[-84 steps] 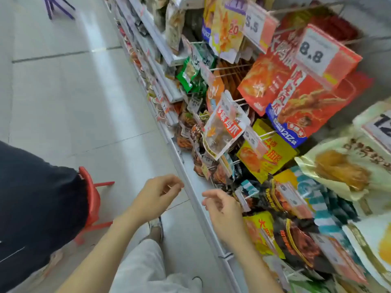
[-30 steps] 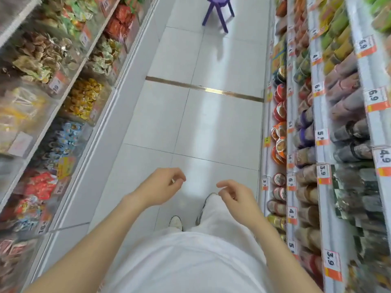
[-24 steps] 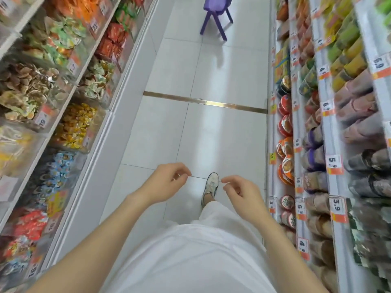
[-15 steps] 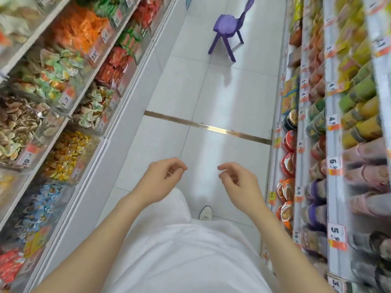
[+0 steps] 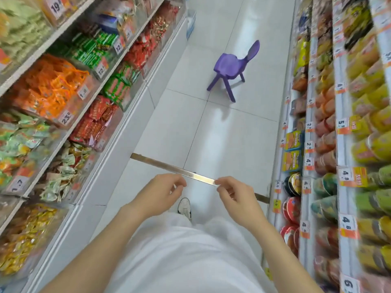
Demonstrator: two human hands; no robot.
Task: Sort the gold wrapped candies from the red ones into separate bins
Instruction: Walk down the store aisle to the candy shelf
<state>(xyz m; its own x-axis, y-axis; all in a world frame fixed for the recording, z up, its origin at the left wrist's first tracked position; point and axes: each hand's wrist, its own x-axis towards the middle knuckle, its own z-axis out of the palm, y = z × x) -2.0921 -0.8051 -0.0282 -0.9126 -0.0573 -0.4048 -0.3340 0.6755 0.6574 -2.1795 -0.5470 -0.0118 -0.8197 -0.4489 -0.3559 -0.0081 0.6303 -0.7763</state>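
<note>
person is walking on down the aisle, chair (image 5: 230,66) getting nearer ahead of the hands. l hand (image 5: 160,195) & r hand (image 5: 234,199) are hanging loosely curled, gripping nothing. gold candies (image 5: 27,235) are sitting in a bin left of & below l hand, so sorting prob isn't starting yet.

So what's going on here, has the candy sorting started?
Not yet. A person stands in a shop aisle with left hand and right hand raised in front, fingers loosely curled, holding nothing. A bin of gold-wrapped candies sits low on the person's left, untouched. A purple chair stands further ahead.
</note>
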